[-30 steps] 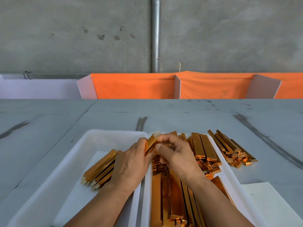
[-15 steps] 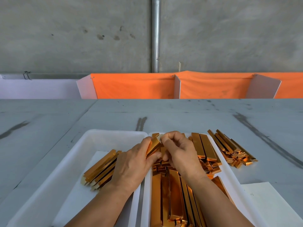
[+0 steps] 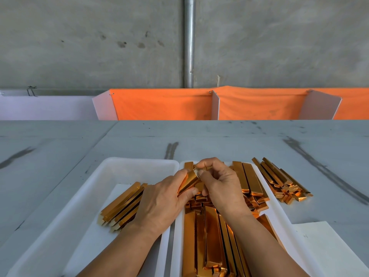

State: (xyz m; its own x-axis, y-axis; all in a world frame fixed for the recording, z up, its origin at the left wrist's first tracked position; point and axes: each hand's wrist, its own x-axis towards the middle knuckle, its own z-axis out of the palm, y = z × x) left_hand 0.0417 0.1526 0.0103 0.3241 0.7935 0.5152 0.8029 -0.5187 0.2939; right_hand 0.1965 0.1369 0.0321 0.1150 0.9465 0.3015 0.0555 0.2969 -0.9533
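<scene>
Both hands were on one gold sleeve (image 3: 188, 181), held tilted in the air over the seam between the two white trays, far end up.

- Left hand (image 3: 159, 198): thumb and fingers pinched round the sleeve's body. Looked like the steadying grip, so the other hand could work the end.
- Right hand (image 3: 219, 184): fingers curled, fingertips pinching the sleeve's upper end. My read: a flap being tucked or creased. The flap itself was too hidden to confirm.

Containers:
- Left tray (image 3: 129, 168): paper liner (image 3: 95, 232) on the floor, with a neat stack of slim closed gold sleeves (image 3: 121, 206) on it, all lying the same way. Probably the done pile, on the left-hand side for a short drop.
- Right tray (image 3: 279, 212): packed with gold blanks (image 3: 209, 236), long ones running lengthwise near the person, a looser jumble under the right wrist, more flat ones at the far end. Probably the feed stock.
- A third pile of gold pieces (image 3: 279, 182) lay loose on the tabletop (image 3: 60, 148) just beside the right tray's outer wall — overflow or a separate batch, I couldn't tell which.
- A white sheet (image 3: 323, 246) lay on the tabletop near the right tray's near corner.
</scene>
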